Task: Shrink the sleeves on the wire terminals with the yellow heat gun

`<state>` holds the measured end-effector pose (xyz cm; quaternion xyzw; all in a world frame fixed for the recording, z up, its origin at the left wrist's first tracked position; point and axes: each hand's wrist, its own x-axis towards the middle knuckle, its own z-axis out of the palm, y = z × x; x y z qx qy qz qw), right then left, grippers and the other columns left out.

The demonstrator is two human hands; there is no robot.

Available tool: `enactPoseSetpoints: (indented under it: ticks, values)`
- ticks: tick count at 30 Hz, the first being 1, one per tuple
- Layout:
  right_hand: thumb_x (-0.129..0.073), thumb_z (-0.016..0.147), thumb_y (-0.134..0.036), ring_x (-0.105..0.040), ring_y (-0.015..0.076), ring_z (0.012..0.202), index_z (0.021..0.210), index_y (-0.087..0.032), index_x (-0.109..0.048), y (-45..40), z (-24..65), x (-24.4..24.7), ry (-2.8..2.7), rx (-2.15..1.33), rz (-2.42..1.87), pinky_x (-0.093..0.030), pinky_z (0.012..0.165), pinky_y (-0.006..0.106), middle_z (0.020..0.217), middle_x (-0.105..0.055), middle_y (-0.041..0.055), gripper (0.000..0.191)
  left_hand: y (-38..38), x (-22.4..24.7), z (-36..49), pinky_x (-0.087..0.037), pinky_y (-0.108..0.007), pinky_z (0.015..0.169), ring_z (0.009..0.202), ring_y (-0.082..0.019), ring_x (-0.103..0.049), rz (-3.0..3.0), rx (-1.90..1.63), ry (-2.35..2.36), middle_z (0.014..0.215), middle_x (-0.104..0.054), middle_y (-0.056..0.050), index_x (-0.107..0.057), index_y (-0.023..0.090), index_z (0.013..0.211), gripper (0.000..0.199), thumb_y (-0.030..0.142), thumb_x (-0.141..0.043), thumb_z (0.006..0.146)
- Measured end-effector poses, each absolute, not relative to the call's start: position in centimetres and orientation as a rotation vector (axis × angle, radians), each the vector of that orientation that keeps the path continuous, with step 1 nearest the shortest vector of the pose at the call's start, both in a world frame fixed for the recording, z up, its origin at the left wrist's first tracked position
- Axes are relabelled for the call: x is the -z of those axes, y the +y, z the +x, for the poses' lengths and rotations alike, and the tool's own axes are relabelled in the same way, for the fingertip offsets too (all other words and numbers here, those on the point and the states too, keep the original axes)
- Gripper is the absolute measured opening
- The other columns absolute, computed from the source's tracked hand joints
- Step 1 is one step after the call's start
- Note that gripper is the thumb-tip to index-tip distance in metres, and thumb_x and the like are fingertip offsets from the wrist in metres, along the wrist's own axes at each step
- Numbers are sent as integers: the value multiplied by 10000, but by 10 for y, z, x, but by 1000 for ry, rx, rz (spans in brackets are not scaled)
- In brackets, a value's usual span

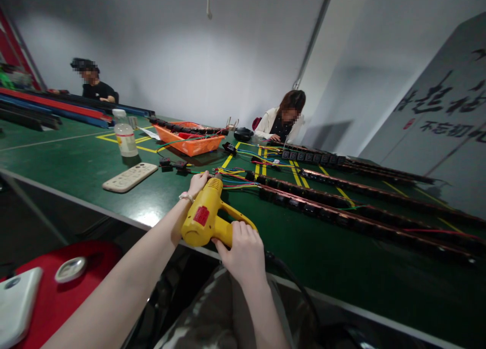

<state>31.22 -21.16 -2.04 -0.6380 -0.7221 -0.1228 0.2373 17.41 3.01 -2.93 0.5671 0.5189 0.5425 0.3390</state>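
Observation:
My right hand [243, 250] is wrapped around the handle of a yellow heat gun [203, 215], whose nozzle points away from me over the table edge. Just left of the nozzle, my left hand [198, 183] has its fingers closed at the ends of thin coloured wires [239, 179]. The heat gun hides part of those fingers. From there the wires run right into a long black and copper-coloured strip [304, 203] lying on the green table. Black connectors [174, 165] lie just beyond my left hand.
An orange basket [190, 145] holds more dark strips. Left of it are a plastic bottle [125, 134] and a beige remote control [130, 178]. More strips [364, 182] lie at right. Two people sit across the table. A red stool [94, 258] stands at lower left.

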Motion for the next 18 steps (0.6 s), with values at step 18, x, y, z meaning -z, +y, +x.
enactPoseSetpoints:
  ticks: [18]
  values:
    - [-563, 787, -552, -562, 213, 838, 884, -176, -538, -214, 344, 15, -1934, 254, -1746, -391, 760, 324, 854, -603, 43, 389, 22, 32, 178, -418, -272, 708, 793, -216, -611, 1499, -1413, 1295, 758, -714, -63, -734, 114, 778, 352, 433, -664, 646]
